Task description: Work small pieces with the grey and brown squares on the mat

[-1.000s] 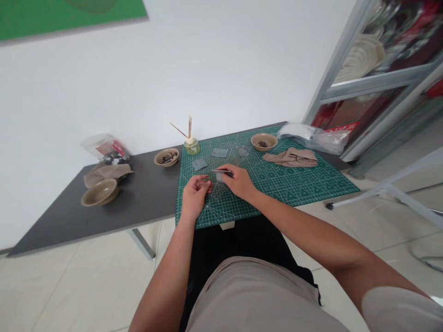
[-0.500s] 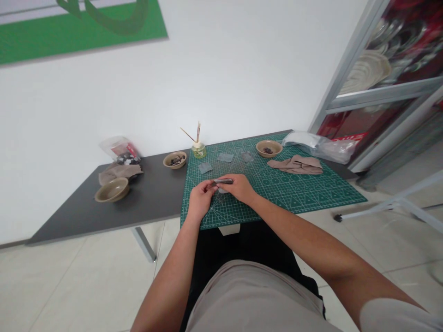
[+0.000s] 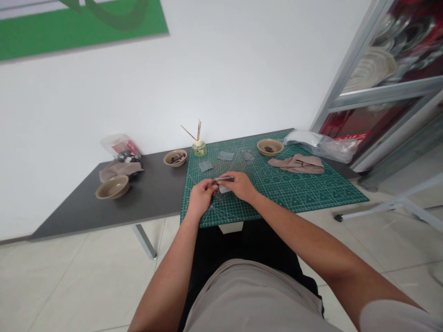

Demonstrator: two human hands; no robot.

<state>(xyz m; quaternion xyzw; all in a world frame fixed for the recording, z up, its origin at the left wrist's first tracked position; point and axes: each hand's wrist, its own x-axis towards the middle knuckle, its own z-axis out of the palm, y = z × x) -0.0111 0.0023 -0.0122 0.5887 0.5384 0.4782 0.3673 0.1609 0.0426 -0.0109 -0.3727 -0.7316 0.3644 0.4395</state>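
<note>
Over the green cutting mat (image 3: 290,193), both hands meet at a small clear plastic bag (image 3: 224,188). A dark grey, narrow edge shows along its top; whether that is part of the bag or something in it I cannot tell. My left hand (image 3: 201,198) pinches the left side with thumb and forefinger. From the right, my right hand (image 3: 242,185) is closed on the other side, its fingers partly hiding the bag. Just beyond the hands lie flat translucent pieces like small bags: one at left (image 3: 205,166), one in the middle (image 3: 226,156) and one at right (image 3: 248,155).
A bowl of dark and pale pebbles (image 3: 176,158) stands beside a reed diffuser (image 3: 199,148). Rightward are a bowl with a few dark pebbles (image 3: 270,147), a brown cloth (image 3: 297,164) and a plastic bag (image 3: 321,145). At left are a bowl (image 3: 113,187), a cloth (image 3: 119,170) and a bag (image 3: 121,148).
The bag between my hands has tilted slightly, and more of its pale translucent part shows below the fingers. Both hands keep their grip. The view has shifted slightly.
</note>
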